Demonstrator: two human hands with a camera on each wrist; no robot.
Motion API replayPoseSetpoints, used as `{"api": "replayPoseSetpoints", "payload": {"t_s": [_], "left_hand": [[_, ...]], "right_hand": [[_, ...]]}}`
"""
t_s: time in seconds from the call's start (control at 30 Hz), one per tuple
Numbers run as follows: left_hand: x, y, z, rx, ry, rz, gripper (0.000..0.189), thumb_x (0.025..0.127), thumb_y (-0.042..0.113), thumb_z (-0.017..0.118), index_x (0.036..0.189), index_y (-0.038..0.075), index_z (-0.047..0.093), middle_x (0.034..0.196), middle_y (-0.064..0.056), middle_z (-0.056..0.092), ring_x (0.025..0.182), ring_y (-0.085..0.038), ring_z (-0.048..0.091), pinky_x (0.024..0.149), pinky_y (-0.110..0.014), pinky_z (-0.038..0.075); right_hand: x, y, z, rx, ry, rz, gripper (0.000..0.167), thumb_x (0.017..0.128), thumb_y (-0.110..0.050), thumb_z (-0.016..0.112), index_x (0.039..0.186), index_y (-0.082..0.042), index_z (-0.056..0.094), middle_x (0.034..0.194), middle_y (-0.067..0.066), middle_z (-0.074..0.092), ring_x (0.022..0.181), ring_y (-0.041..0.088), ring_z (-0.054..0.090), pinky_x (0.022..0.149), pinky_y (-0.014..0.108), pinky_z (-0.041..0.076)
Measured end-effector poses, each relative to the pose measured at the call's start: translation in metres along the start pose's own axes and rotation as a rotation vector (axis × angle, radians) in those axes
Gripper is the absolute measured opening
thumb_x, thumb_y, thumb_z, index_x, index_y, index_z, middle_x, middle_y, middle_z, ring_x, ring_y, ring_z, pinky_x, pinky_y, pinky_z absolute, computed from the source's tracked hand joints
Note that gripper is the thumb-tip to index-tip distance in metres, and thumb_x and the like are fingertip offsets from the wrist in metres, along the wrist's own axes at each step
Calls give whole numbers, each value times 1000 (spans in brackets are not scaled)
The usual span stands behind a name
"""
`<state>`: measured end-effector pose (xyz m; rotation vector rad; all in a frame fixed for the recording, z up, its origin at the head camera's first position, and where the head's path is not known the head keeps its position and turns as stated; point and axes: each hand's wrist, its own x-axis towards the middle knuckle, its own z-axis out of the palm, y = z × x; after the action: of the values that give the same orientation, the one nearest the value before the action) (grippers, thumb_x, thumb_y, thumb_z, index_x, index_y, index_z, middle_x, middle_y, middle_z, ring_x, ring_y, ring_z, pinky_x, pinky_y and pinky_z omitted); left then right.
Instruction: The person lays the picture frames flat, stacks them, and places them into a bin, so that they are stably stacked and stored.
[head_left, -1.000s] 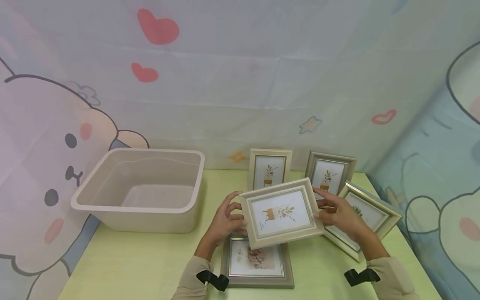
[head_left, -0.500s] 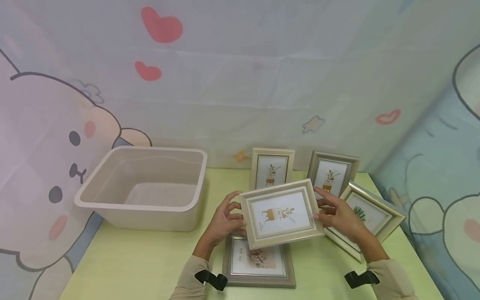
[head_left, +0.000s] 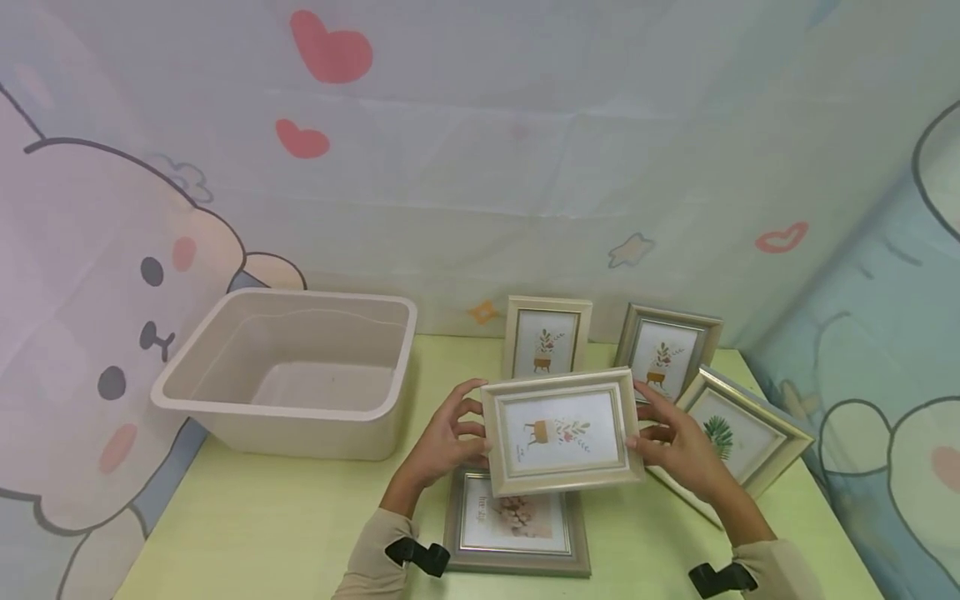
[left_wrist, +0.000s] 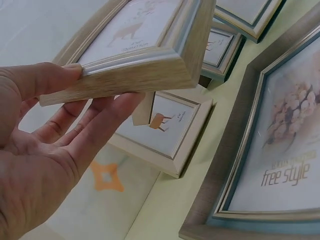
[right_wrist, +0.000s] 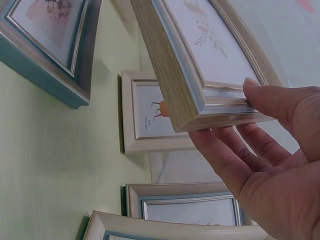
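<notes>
A cream picture frame (head_left: 562, 487) with a printed plant on a stool, turned sideways, is held up between both hands. The left hand (head_left: 442, 442) pinches its left end, thumb on the front and fingers behind, as the left wrist view shows. At the opposite end, the right hand (head_left: 686, 446) grips it the same way, its thumb (right_wrist: 275, 102) on the front edge. Below lies a grey-brown picture frame (head_left: 525, 562) with a flower print and "free style" lettering, partly covered by the held one.
Behind stand a cream frame (head_left: 549, 337) and a grey-brown frame (head_left: 667, 346). A gold-edged frame (head_left: 750, 417) with a green leaf print leans at the right, partly behind the right hand. A beige plastic tub (head_left: 285, 412) stands on the light green table (head_left: 247, 525) at the left.
The held frame has tilted to nearly level, its right end coming down slightly. Both hands keep their hold. The head view has shifted a little, moving the background slightly rightward.
</notes>
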<state>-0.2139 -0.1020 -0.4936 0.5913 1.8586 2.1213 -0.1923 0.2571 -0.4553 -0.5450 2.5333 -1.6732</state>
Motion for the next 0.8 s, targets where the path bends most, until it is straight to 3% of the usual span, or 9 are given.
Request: {"api": "replayPoseSetpoints", "payload": {"t_s": [0.2, 0.5, 0.8], "left_hand": [[0, 2, 1, 27, -4, -11, 85, 83, -15, 63, 153, 16, 28, 117, -11, 50, 85, -16, 65, 69, -58, 60], [-1, 5, -1, 64, -13, 5, 85, 81, -14, 65, 153, 14, 30, 116, -18, 48, 86, -18, 65, 68, -61, 59], [-1, 8, -1, 88, -11, -13, 85, 81, -12, 65, 153, 16, 30, 117, -14, 46, 88, -17, 64, 68, -56, 61]], "right_hand": [[-4, 5, 2, 3, 6, -23, 81, 89, 3, 68, 157, -4, 24, 121, 36, 53, 89, -2, 65, 62, 32, 62], [-7, 6, 7, 44, 6, 1, 87, 89, 2, 71, 159, -9, 21, 126, 36, 51, 89, 1, 66, 63, 34, 62], [-11, 8, 12, 47, 45, -11, 85, 88, 5, 69, 158, -6, 23, 122, 36, 52, 89, 0, 66, 64, 34, 63]]}}
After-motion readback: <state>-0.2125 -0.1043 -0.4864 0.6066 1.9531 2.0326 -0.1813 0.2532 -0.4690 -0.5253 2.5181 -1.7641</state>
